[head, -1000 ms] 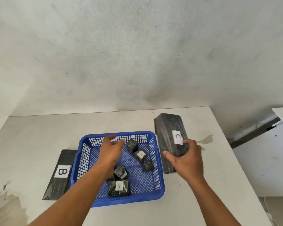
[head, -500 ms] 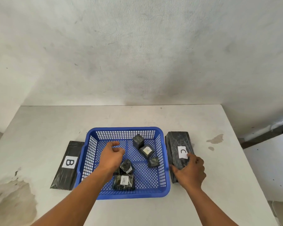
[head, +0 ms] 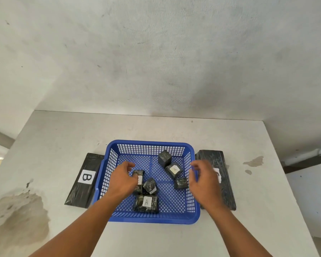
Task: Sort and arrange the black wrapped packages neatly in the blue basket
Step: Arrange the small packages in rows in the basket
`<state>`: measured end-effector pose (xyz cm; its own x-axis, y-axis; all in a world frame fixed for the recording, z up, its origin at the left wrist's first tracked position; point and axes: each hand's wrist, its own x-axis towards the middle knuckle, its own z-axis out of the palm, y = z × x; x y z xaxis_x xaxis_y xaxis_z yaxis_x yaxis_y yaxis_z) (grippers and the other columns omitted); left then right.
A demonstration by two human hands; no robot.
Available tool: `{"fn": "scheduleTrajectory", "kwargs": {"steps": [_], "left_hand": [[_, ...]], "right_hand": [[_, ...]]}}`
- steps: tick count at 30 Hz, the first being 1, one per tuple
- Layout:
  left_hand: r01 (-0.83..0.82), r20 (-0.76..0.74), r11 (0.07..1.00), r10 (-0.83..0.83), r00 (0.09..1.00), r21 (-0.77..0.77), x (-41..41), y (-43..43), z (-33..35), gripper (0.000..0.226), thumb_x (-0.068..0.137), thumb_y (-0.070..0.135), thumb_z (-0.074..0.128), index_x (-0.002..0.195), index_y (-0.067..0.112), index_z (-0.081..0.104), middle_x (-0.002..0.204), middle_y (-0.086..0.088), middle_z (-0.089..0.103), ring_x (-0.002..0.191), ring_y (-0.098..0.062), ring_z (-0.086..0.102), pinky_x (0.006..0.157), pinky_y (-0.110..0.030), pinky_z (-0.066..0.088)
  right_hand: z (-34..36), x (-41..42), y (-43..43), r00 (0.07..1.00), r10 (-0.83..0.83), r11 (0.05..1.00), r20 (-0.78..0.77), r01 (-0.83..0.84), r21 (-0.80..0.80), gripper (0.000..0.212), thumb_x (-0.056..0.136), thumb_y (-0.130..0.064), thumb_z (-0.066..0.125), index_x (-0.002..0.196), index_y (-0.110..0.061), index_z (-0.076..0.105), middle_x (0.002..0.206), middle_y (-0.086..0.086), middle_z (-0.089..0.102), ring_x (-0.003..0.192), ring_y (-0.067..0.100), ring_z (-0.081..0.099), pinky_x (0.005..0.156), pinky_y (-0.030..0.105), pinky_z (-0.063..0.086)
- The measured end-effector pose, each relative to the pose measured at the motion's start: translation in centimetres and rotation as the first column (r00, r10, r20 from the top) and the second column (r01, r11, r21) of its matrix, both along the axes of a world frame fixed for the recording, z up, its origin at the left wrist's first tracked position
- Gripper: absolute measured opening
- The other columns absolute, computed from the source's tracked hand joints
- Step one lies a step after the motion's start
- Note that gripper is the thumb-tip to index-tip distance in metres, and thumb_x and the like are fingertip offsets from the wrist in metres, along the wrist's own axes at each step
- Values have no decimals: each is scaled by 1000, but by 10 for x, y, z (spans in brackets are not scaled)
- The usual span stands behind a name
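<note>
A blue mesh basket (head: pixel 148 145) sits mid-table with several small black wrapped packages inside. One marked A (head: pixel 146 203) lies near the front wall, another marked A (head: pixel 174 170) lies at the right, and a cube-like one (head: pixel 164 158) stands at the back. My left hand (head: pixel 121 180) hovers over the left cluster, fingers curled and apart, touching a package (head: pixel 138 175) without clearly gripping it. Over the basket's right wall is my right hand (head: pixel 204 180), fingers apart and empty.
A long flat black package marked B (head: pixel 85 179) lies on the table left of the basket. A long black package marked C (head: pixel 220 175) lies right of it, partly hidden by my right hand. The table's right edge is close; stains mark the surface.
My right hand has let go of the long C package, which now lies beside the basket, and has moved left over the basket's right wall. My left hand stays over the left packages.
</note>
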<state>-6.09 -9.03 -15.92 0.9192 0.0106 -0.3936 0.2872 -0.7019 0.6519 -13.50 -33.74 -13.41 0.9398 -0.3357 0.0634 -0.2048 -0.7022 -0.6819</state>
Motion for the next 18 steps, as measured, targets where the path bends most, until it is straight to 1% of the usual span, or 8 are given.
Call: {"fn": "scheduleTrajectory", "kwargs": {"steps": [2,4,5,7,9,12,14,18], "left_hand": [[9,-29,999,-8,1000,50,-3,1,-5,43,84,17,71,123,19,54,123,-6,60,98,-17,61,88,-32,51],[28,-80,998,-23,997,59,-6,2,-10,51,83,20,72,129,19,50,117,-5,60,73,-5,57,70,-23,50],[35,-107,998,-29,994,60,-7,3,-12,54,83,22,73,131,19,48,113,-5,62,69,-3,55,64,-20,48],[60,-149,996,-49,988,73,-10,5,-16,60,81,25,74,134,17,46,117,-9,65,83,-15,64,72,-25,51],[111,-159,987,-93,983,113,-13,7,-20,63,80,29,74,134,16,45,117,-10,67,100,-25,65,84,-34,52],[136,-131,983,-120,984,126,-19,10,-23,63,79,31,75,133,17,45,111,-10,69,99,-27,65,82,-36,52],[140,-103,983,-129,986,117,-22,13,-25,61,80,32,73,132,18,44,110,-10,69,98,-27,65,80,-36,52],[150,-69,984,-144,987,101,-28,15,-27,59,82,36,70,132,19,44,113,-9,67,100,-27,64,82,-37,52]], "right_hand": [[0,7,24,968,238,971,-80,-234,54,21,92,-14,59,111,-23,59,106,-7,59,94,7,58,78,23,50],[-10,14,44,873,431,902,-226,-424,82,39,94,-15,58,131,-26,52,128,-6,55,113,11,55,95,31,49],[-18,17,51,816,490,867,-306,-492,74,48,94,-15,58,139,-27,45,140,-5,48,122,15,50,102,34,45],[-31,24,62,735,540,826,-409,-557,88,57,93,-13,60,145,-27,40,150,-4,39,132,20,43,110,39,40],[-42,29,69,724,547,829,-421,-538,151,52,92,-11,63,139,-24,48,146,-2,45,131,22,45,110,38,38],[-53,32,74,813,429,901,-394,-353,251,39,90,-11,66,127,-24,59,133,-1,56,121,21,52,102,30,42],[-58,35,77,861,331,935,-387,-245,256,34,91,-15,66,124,-25,60,127,0,59,113,21,56,93,27,43],[-62,37,81,866,265,959,-425,-190,211,35,95,-25,62,130,-21,57,127,6,61,112,26,57,90,34,47]]}}
